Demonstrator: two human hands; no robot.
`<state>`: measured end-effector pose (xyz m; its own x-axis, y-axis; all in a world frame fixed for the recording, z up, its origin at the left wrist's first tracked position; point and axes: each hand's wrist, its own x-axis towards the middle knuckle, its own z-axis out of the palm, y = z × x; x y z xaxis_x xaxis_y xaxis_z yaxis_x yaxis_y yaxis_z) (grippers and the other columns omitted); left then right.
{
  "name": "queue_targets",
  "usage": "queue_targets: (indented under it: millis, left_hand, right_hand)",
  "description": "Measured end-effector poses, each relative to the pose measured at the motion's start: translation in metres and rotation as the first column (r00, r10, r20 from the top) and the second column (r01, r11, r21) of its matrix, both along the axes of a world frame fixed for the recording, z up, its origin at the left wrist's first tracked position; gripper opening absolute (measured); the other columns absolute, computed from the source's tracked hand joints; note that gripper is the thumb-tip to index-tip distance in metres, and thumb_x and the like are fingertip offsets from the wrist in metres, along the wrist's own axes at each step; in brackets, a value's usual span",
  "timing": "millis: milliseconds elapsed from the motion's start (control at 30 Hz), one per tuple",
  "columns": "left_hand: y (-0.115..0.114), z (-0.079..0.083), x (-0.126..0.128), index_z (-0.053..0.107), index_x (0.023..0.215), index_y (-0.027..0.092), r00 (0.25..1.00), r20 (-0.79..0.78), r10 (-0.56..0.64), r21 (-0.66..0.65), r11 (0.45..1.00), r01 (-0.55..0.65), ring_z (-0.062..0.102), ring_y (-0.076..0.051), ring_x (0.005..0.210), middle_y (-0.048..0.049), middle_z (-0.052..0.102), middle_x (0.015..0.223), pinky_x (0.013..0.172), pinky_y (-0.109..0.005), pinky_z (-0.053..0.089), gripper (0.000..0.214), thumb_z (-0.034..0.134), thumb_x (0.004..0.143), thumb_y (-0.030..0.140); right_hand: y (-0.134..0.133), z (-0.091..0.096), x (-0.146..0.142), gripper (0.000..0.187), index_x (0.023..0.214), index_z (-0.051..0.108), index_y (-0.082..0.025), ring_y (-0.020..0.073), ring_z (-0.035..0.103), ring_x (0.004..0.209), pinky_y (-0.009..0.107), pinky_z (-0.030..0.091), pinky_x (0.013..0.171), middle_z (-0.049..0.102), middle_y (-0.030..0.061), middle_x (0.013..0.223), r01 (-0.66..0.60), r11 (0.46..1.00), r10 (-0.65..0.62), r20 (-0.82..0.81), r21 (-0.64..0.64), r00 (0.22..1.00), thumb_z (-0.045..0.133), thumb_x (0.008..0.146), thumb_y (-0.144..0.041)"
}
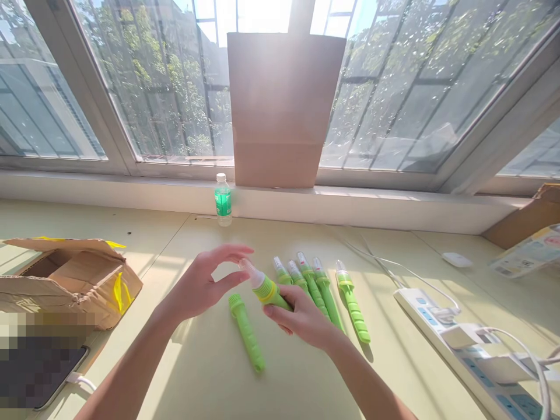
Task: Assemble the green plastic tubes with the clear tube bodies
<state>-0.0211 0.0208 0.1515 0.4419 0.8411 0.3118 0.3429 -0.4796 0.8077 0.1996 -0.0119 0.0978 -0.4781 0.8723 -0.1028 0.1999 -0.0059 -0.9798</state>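
My right hand is closed round the green handle of a brush-like tool with a yellow ring and a clear tip, held tilted up and to the left. My left hand has its fingers spread and curved, the thumb and fingertips at the tool's clear tip. A bare green handle lies on the table just below my hands. Several more green tools with clear tips lie side by side to the right of my right hand.
An open cardboard box sits at the left, with a phone and cable in front of it. A small water bottle and a brown paper bag stand at the window sill. A white power strip with plugs lies at the right.
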Motion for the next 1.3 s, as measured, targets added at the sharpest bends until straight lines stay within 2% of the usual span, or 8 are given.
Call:
queue_targets:
  millis: [133,300,400,500,667,900,1100,1300]
  left_hand:
    - [-0.007,-0.015,-0.015,0.049,0.127,0.03,0.995,-0.049,0.088,0.032,0.996,-0.086,0.06,-0.018,0.111,-0.0031,0.063,0.12,0.095,-0.032,0.051,0.044,0.062,0.086,0.04]
    - [-0.01,-0.07,-0.071,0.059,0.111,0.028,0.857,-0.377,0.352,0.18,0.935,-0.305,0.064,-0.022,0.102,-0.0026,0.066,0.11,0.085,-0.035,0.054,0.029,0.056,0.088,0.045]
    - [-0.009,-0.108,-0.106,0.063,0.107,0.024,0.777,-0.483,0.403,0.374,0.898,-0.233,0.064,-0.025,0.099,-0.0056,0.067,0.103,0.085,-0.039,0.054,0.029,0.055,0.087,0.045]
    - [-0.01,-0.135,-0.125,0.064,0.109,0.022,0.726,-0.545,0.42,0.437,0.881,-0.182,0.065,-0.026,0.095,-0.0078,0.068,0.104,0.084,-0.04,0.054,0.029,0.055,0.087,0.038]
    - [-0.012,-0.149,-0.133,0.063,0.111,0.022,0.715,-0.566,0.409,0.411,0.893,-0.185,0.067,-0.024,0.088,-0.0072,0.07,0.098,0.077,-0.038,0.056,0.029,0.052,0.088,0.034]
    - [-0.017,-0.122,-0.128,0.061,0.117,0.024,0.825,-0.446,0.347,0.343,0.918,-0.2,0.067,-0.021,0.091,-0.0061,0.069,0.099,0.079,-0.031,0.055,0.033,0.053,0.09,0.042]
    - [-0.014,-0.066,-0.106,0.061,0.117,0.025,0.874,-0.366,0.32,0.26,0.937,-0.234,0.062,-0.023,0.105,-0.0065,0.065,0.114,0.088,-0.032,0.052,0.034,0.05,0.091,0.043]
    - [0.012,-0.006,-0.066,0.065,0.111,0.024,0.915,-0.264,0.305,0.179,0.948,-0.265,0.064,-0.018,0.086,-0.003,0.068,0.098,0.071,-0.024,0.048,0.034,0.043,0.095,0.044]
  right_hand:
    - [0.001,-0.002,-0.003,0.021,0.073,0.049,-0.021,0.0088,0.033,0.049,0.024,0.026,0.047,0.035,-0.0068,0.057,0.014,1.0,-0.014,-0.001,-0.003,1.0,0.059,0.085,-0.034]
    - [0.002,0.003,0.003,0.022,0.072,0.048,-0.02,0.0087,0.035,0.048,0.023,0.027,0.048,0.037,-0.0074,0.053,0.038,0.999,-0.038,0.002,-0.007,0.999,0.06,0.085,-0.035]
    - [0.003,0.006,0.006,0.024,0.071,0.047,-0.02,0.0083,0.036,0.048,0.023,0.027,0.048,0.038,-0.0075,0.053,0.051,0.999,-0.051,0.002,-0.016,0.999,0.06,0.085,-0.033]
    - [0.003,0.008,0.007,0.022,0.071,0.047,-0.02,0.0082,0.036,0.047,0.023,0.027,0.047,0.038,-0.0075,0.053,0.053,0.998,-0.052,0.006,-0.029,0.999,0.06,0.085,-0.032]
    - [0.003,0.01,0.011,0.021,0.072,0.049,-0.02,0.0082,0.035,0.047,0.022,0.028,0.047,0.039,-0.0073,0.053,0.074,0.997,-0.074,0.002,-0.021,0.997,0.06,0.086,-0.032]
    - [0.008,0.005,0.015,0.021,0.072,0.05,-0.02,0.0078,0.037,0.048,0.021,0.028,0.045,0.04,-0.0068,0.055,0.103,0.995,-0.103,0.043,0.007,0.994,0.059,0.086,-0.033]
    - [0.013,0.001,0.015,0.022,0.073,0.048,-0.02,0.0086,0.038,0.049,0.022,0.031,0.045,0.04,-0.006,0.057,0.107,0.994,-0.108,0.085,0.018,0.991,0.057,0.086,-0.035]
    - [0.018,-0.002,0.02,0.023,0.075,0.047,-0.021,0.0092,0.034,0.052,0.023,0.026,0.046,0.034,-0.0056,0.061,0.101,0.994,-0.106,0.122,0.047,0.987,0.056,0.086,-0.038]
